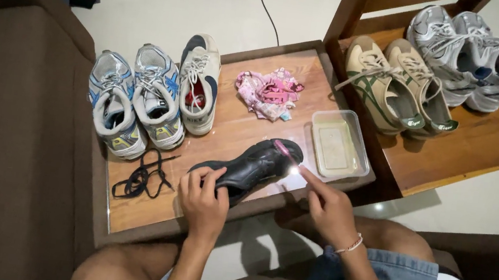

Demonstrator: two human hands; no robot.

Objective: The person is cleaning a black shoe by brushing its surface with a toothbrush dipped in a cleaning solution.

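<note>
A black rubber-soled shoe (pixel 252 165) with a pink heel edge lies on the brown wooden surface (pixel 232 125). Nearby: black coiled laces (pixel 140 176), silver-and-blue mesh sneakers (pixel 135 102), a cream-and-navy sneaker (pixel 198 82), pink floral cloth (pixel 269 91), a clear plastic tray (pixel 339 145), and beige shoes with green stripes (pixel 397 89).

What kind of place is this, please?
Probably a room in a home: a brown fabric sofa beside a low wooden table, pairs of sneakers such as the beige-and-green pair, and a pale tiled floor.
</note>
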